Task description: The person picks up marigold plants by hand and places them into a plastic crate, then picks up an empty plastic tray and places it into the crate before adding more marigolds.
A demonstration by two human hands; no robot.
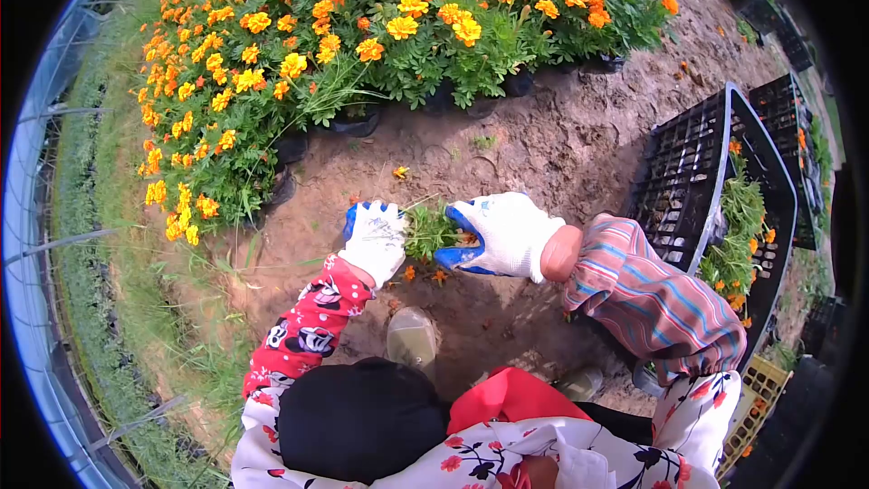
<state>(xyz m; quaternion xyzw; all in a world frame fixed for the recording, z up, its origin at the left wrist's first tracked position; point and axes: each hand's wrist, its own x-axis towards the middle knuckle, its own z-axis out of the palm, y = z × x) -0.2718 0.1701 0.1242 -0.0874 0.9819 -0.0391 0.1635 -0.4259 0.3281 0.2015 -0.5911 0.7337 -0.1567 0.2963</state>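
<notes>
A small leafy marigold plant (429,232) is between my two gloved hands, low over the bare soil. My left hand (375,239), in a white glove with blue on the palm side, has its fingers curled at the plant's left side; the fingertips are partly hidden. On the other side, my right hand (503,235), in a matching glove, has thumb and fingers parted around the plant's right edge. A bit of orange shows in that gap. Loose orange blooms (438,276) lie on the ground just below the hands, and a yellow-orange flower (401,172) lies above them.
Dense marigolds (398,27) in black bags fill the far side. At right stands a black crate (679,177) with cut-looking greenery and blooms inside; another black crate (786,127) is behind it. A yellow crate (759,407) sits lower right. Grass (172,308) grows at left. My shoe (412,337) is below.
</notes>
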